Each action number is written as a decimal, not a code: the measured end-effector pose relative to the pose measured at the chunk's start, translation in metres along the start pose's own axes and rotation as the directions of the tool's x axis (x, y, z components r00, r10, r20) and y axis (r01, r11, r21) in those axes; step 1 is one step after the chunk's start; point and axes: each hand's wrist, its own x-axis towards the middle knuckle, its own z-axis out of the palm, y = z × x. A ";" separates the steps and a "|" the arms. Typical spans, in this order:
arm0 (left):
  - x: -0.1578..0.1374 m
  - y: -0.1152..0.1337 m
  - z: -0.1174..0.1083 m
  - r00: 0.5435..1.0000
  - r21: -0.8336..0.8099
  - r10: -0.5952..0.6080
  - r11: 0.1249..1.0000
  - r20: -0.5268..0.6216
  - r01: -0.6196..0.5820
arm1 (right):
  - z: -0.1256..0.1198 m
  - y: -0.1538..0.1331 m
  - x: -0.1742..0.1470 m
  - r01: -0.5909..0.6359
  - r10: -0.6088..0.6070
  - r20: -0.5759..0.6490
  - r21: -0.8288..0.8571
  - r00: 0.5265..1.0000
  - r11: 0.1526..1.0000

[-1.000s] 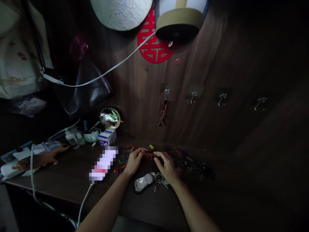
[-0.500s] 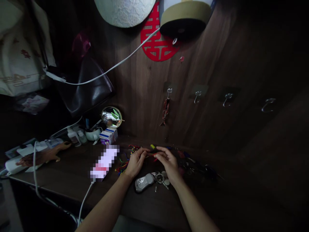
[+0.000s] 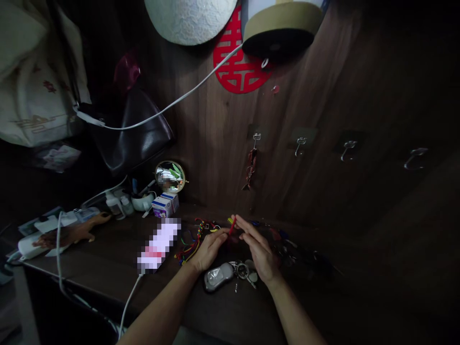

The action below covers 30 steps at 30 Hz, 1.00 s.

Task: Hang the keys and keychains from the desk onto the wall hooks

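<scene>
A thin red strip [image 3: 233, 225], too small to name more exactly, stands tilted between my hands over the desk. My left hand [image 3: 208, 249] has its thumb and forefinger closed at the strip's lower end. My right hand [image 3: 260, 249] has its fingers stretched out, the foremost fingertip at the strip's upper end and the thumb apart from it. Just below the hands lies a silver-grey key fob [image 3: 218, 276] with a key ring [image 3: 243, 271] and keys. Colourful braided cords [image 3: 189, 250] lie left of my left hand. A small yellow piece [image 3: 230, 221] shows behind the strip.
A phone [image 3: 159, 245] on a white cable, small boxes [image 3: 165, 205], a round mirror [image 3: 170, 176] and a brown animal figure [image 3: 75, 229] are at left. Dark small items [image 3: 298, 251] lie at right. Metal hooks [image 3: 301, 146] line the wall; one holds a reddish fish-shaped pendant [image 3: 251, 170].
My hands have moved slightly apart, and my right fingers have straightened. The red strip, nearly flat before, now tilts upward. The whole view has shifted a little.
</scene>
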 end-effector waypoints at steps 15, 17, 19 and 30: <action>0.004 0.003 -0.006 0.976 -0.736 -0.180 0.642 0.125 0.213 | -0.013 0.045 0.007 0.049 -0.174 -0.159 -0.586 0.972 0.809; 0.004 0.003 -0.005 0.979 -0.736 -0.171 0.648 0.107 0.194 | -0.012 0.046 0.006 0.092 -0.213 -0.105 -0.660 0.971 0.746; 0.005 0.002 -0.005 0.981 -0.723 -0.176 0.667 0.080 0.179 | -0.012 0.044 0.005 0.121 -0.238 -0.068 -0.709 0.969 0.694; 0.010 -0.007 -0.002 0.955 -0.422 -0.206 0.901 -0.211 0.101 | -0.013 0.027 0.008 0.015 -0.162 -0.313 -0.425 0.936 0.905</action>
